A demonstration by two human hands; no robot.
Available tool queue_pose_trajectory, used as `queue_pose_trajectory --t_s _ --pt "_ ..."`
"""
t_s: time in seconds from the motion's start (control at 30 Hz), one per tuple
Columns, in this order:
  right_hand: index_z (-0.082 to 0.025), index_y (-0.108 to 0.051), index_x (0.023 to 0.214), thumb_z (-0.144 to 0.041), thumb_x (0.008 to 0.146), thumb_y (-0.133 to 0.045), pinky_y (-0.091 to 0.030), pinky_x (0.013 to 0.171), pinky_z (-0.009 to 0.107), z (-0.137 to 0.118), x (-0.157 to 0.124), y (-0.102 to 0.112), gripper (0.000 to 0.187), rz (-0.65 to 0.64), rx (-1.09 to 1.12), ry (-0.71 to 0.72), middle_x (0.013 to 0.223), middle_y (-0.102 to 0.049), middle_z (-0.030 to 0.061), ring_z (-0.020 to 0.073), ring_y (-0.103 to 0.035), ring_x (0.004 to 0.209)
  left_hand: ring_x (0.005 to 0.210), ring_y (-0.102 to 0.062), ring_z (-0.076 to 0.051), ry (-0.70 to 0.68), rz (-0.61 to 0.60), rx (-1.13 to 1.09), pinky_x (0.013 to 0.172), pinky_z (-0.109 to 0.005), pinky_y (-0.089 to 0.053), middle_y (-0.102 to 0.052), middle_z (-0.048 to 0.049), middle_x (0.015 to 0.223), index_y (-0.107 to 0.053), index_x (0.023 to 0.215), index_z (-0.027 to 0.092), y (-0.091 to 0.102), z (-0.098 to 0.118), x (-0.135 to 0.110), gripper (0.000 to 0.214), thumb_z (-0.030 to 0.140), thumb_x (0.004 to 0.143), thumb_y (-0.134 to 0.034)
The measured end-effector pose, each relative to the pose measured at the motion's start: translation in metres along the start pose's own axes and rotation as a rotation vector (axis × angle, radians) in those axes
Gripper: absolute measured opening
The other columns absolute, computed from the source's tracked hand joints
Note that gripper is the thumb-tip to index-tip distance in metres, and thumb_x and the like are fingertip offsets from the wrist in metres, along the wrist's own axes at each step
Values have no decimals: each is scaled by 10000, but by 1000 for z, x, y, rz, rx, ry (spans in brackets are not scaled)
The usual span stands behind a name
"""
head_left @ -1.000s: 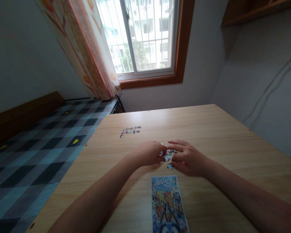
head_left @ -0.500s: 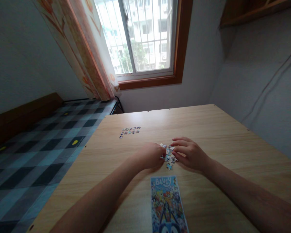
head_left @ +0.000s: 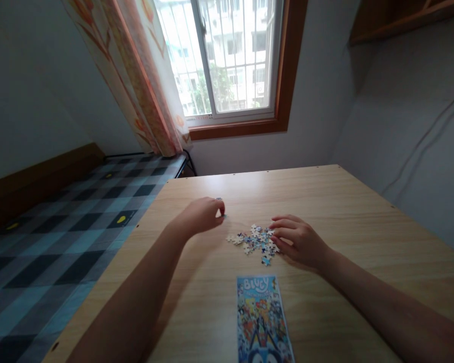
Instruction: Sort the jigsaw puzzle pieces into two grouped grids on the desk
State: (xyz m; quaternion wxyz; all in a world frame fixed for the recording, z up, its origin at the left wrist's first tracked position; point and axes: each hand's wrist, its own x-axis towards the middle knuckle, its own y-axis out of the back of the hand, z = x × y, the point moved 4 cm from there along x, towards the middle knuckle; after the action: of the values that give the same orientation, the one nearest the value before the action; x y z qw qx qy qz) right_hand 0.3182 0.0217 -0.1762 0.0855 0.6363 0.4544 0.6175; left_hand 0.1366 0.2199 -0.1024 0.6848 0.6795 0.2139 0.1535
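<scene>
A loose pile of jigsaw pieces [head_left: 255, 241] lies mid-table, some pale side up and some printed in blue. My right hand [head_left: 298, 238] rests at the pile's right edge, fingers apart and touching or almost touching the nearest pieces. To the left and farther back, my left hand [head_left: 202, 216] is held over the table with thumb and forefinger pinched. A small bluish puzzle piece [head_left: 224, 216] shows at its fingertips. That hand covers most of the laid-out pieces behind it; only one edge piece [head_left: 219, 198] peeks out above the knuckles.
In front of the pile lies a Bluey picture sheet [head_left: 263, 317] on the wooden table [head_left: 325, 201]. A bed with a checked cover [head_left: 98, 227] runs along the table's left side. Behind are a curtain [head_left: 136, 80] and a barred window [head_left: 234, 65].
My left hand has moved from the pile leftward and away from me, carrying a small piece toward the laid-out rows. More of the pile now shows. My right hand stays at the pile.
</scene>
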Motion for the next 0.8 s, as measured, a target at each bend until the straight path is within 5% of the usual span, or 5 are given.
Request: queue_pose_trajectory --t_s 0.17,0.33,0.43,0.63,0.8 --pt "-203 -715 872 -174 934 -618 -576 936 413 1 0 -1 120 9 8 1 989 -754 64 223 -676 1065 827 -659 -190 183 -116 -21 704 -267 -452 -754 -63 970 -761 986 194 -10 -65 1 256 252 802 -592" --pt "-204 -712 865 -168 941 -606 -578 930 405 -1 1 -1 136 4 10 1 982 -755 60 218 -678 1054 819 -654 -181 230 -170 -47 690 -246 -449 -756 -53 945 -768 964 187 -34 -83 6 240 253 774 -638" --pt "-211 -719 872 -184 946 -605 -577 924 402 0 1 -1 138 7 17 -23 978 -757 64 217 -683 1044 843 -659 -186 268 -91 -40 757 -259 -466 -756 -61 961 -764 1055 190 -20 -87 1 282 300 828 -638" --pt "-215 -716 827 -240 958 -611 -559 906 386 16 -3 3 169 92 78 -176 922 -753 60 214 -686 996 904 -690 -222 455 307 71 842 -306 -492 -768 -75 982 -706 1254 223 58 -77 -40 391 374 943 -522" --pt "-210 -718 801 -335 954 -600 -548 831 368 45 -16 9 231 290 77 -459 875 -743 71 220 -692 892 1005 -701 -267 443 -13 149 865 -345 -522 -756 -153 1097 -752 1124 177 18 -32 -42 343 316 967 -480"
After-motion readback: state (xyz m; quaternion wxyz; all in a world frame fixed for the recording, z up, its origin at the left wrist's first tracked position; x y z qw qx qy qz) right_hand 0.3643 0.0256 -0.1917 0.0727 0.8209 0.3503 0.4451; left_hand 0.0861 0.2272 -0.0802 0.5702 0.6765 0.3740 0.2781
